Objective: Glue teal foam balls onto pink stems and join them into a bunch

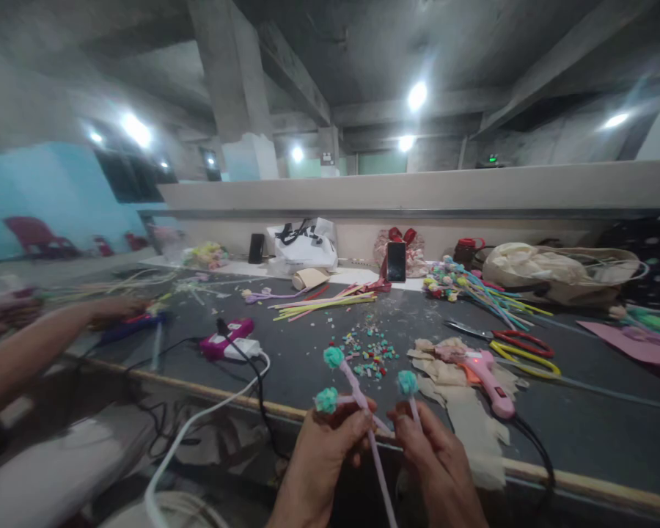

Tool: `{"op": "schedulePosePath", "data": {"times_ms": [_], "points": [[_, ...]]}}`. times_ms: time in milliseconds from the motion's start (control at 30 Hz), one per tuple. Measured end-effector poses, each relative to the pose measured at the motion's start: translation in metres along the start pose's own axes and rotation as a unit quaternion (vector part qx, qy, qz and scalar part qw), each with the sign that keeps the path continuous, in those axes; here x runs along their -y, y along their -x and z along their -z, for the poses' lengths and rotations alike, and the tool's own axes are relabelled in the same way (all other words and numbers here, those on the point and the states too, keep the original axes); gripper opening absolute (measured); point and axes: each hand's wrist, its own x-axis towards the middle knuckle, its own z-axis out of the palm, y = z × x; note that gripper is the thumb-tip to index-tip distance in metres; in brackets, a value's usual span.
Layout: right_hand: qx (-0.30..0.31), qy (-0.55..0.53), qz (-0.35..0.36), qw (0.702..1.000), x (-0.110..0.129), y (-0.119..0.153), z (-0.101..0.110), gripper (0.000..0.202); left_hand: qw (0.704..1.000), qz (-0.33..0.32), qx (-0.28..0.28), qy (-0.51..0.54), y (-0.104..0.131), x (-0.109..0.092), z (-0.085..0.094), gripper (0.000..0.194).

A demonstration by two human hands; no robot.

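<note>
My left hand [335, 447] pinches a lilac pipe-cleaner stem [381, 469] near the table's front edge. This stem slants down toward me, and two teal tufted heads, an upper one [334, 357] and a lower one [326, 400], stand above and left of the fingers. Between the thumb and fingers of my right hand [432, 447] is a shorter lilac pipe-cleaner stem [416, 414], topped by a third teal head [408, 383]. Just beyond the hands lie scattered teal, red and yellow bits [371, 352]. A pink glue gun [492, 385] rests on crumpled brown paper [462, 411] to the right.
Scissors [500, 341] with red and yellow handles lie right. Loose pipe cleaners [324, 302] and a flower bundle [462, 286] are farther back. A phone [396, 262] leans upright. Left are a power strip [228, 341], a white cable [209, 411] and another person's arm [44, 341].
</note>
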Motion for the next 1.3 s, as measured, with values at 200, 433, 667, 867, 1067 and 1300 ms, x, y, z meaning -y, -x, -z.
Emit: {"op": "schedulePosePath", "data": {"times_ms": [200,433,667,867,1067,1300], "points": [[0.011,0.032,0.063,0.997,0.010,0.001,0.012,0.026,0.999,-0.022,-0.039,0.013,-0.005,0.006,0.000,0.018],[0.082,0.077,0.095,0.989,0.013,-0.007,0.014,0.019,0.999,-0.021,-0.033,-0.022,-0.002,0.006,0.002,0.016],[-0.032,-0.025,0.033,0.999,0.002,-0.005,-0.002,0.015,0.998,-0.022,-0.059,0.006,0.000,0.000,-0.005,0.015],[-0.009,-0.061,0.046,0.997,0.000,-0.012,-0.006,0.016,0.997,-0.020,-0.056,0.040,0.002,-0.003,-0.004,0.016],[0.020,-0.178,-0.024,0.984,-0.012,-0.021,-0.010,0.014,0.998,-0.003,-0.014,0.064,0.000,0.002,-0.002,0.024],[0.032,-0.382,-0.093,0.919,-0.002,-0.016,-0.024,0.012,0.996,-0.003,0.023,0.091,0.001,-0.001,-0.006,0.023]]}}
